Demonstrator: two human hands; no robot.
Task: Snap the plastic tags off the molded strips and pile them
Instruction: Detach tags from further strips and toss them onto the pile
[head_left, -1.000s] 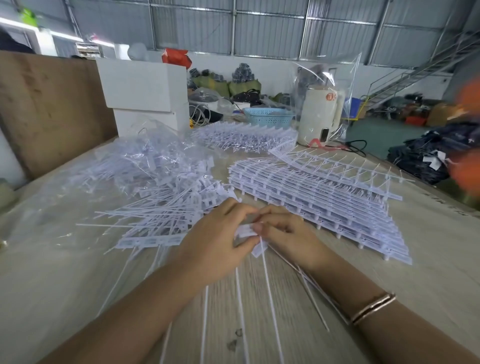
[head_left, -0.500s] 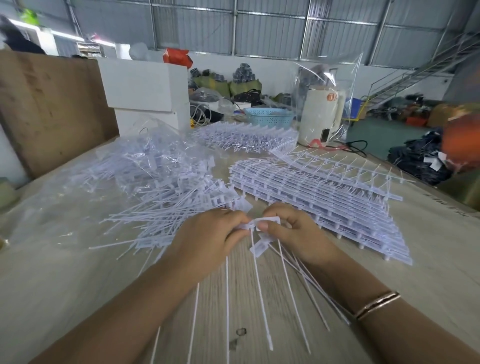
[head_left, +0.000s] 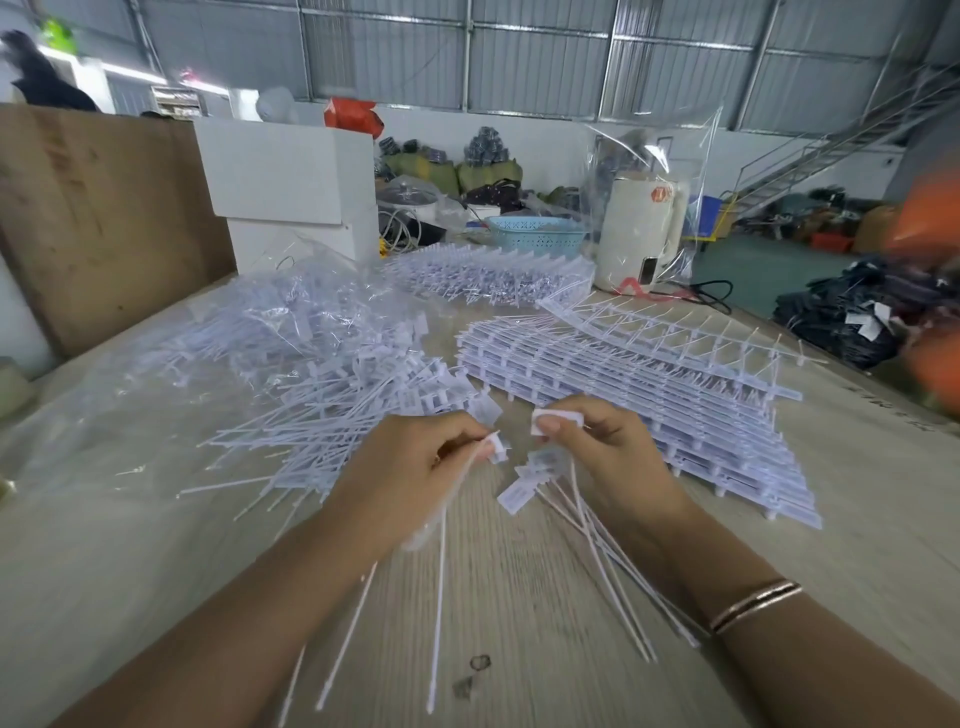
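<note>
No brand or label reads clearly: the pale appliance (head_left: 640, 234) at the far edge of the wooden table (head_left: 519, 597) carries a red mark too blurred to make out, and faint lettering runs along the table's right edge, unreadable. The left hand (head_left: 415, 467) pinches the head of a white plastic tag (head_left: 496, 448) between thumb and curled fingers, with thin tails trailing down under the palm — how many it holds cannot be told. The right hand (head_left: 602, 457) grips another tag head (head_left: 556, 417) at its fingertips, a few more tags (head_left: 524, 483) hanging below it, their tails crossing toward the wrist, which wears a bracelet (head_left: 756, 605). The two hands are just apart. Left of them lies the pile of loose tags (head_left: 332, 415), partly under clear plastic sheeting (head_left: 260, 332); right of them sits the stack of molded strips (head_left: 649, 395), with a second stack (head_left: 488, 273) farther back. An orange blur (head_left: 930, 291) at the right edge is cut off and cannot be identified.
</note>
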